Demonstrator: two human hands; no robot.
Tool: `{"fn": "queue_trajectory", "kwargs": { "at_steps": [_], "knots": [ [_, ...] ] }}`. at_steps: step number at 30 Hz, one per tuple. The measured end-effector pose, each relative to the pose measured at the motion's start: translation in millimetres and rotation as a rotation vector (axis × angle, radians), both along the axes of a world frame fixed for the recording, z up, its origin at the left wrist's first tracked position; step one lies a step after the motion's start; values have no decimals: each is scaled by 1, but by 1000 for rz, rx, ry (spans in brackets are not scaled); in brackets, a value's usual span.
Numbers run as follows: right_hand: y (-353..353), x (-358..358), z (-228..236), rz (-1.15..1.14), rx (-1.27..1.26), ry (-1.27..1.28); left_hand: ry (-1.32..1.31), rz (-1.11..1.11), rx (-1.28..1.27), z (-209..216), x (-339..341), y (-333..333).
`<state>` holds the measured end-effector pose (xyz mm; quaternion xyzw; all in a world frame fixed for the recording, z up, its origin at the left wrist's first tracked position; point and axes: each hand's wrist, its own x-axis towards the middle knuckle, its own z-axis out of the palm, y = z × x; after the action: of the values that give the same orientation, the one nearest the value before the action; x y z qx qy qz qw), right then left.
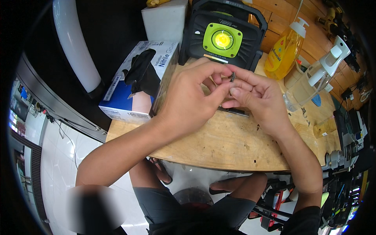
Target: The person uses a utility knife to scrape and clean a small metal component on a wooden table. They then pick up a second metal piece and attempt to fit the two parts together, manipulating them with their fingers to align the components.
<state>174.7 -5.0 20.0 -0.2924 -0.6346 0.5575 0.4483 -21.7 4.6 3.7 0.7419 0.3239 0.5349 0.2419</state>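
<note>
Head: hands (192, 92) over tbl (219, 147), tiled flr (58, 156)

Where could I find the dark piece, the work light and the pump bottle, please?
Dark piece (233, 77), head view: on its visible middle.
Work light (223, 39), head view: on its glowing lens.
Pump bottle (282, 54), head view: on its yellow body.

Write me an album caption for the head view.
Left hand and right hand meet around a small dark piece, near a lit lamp.
</note>
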Motion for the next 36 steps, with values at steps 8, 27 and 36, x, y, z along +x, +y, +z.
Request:
{"fn": "queue_trajectory", "kwargs": {
  "at_steps": [8,27,36],
  "knots": [
    [-6,-2,0,32,82,-9,2,80,114,7,-2,-3],
    [-26,-13,-1,-56,43,-29,50,-15,80,7,-2,-4],
    [-17,-4,6,-5,-171,108,187,-8,286,-1,2,0]
  ]
}}
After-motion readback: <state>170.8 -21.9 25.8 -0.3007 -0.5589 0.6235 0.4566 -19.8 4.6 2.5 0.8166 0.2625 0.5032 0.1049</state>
